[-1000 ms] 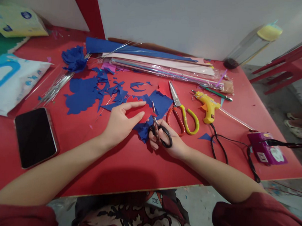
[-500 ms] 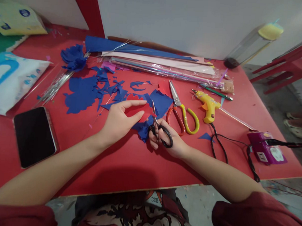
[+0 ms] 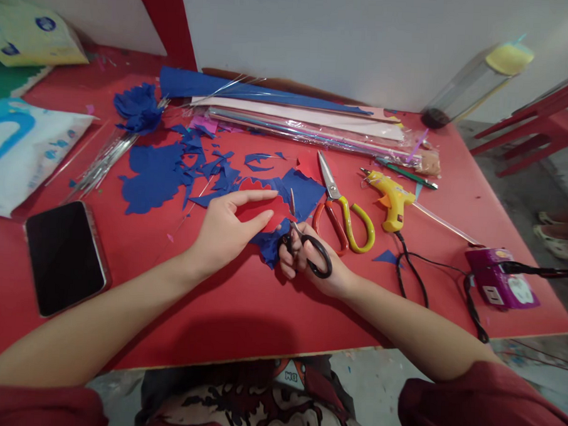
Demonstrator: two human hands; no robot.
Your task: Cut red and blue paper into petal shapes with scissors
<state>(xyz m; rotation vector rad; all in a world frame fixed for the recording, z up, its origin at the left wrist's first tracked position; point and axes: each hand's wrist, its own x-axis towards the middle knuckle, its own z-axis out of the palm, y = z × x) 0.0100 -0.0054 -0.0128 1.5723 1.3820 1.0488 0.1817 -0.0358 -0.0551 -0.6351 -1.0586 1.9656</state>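
Note:
My left hand [image 3: 227, 226] pinches a red paper piece [image 3: 260, 209] between thumb and forefinger, just above the red table [image 3: 242, 311]. My right hand [image 3: 314, 261] grips small black-handled scissors [image 3: 306, 242], fingers through the loops, blades pointing up into the edge of the red paper. Blue paper scraps [image 3: 298, 195] lie under and around both hands.
Larger orange-and-yellow scissors [image 3: 343, 212] lie right of my hands, then a yellow glue gun [image 3: 392, 202] with its cord and a purple power strip [image 3: 502, 285]. A black phone [image 3: 63, 257] lies left. Rolled paper sheets [image 3: 292, 116], a blue paper flower [image 3: 138, 109] and wires sit behind.
The black scissors have tilted and their handles have spread a little; my right hand shifted slightly. My left hand keeps its hold on the red paper.

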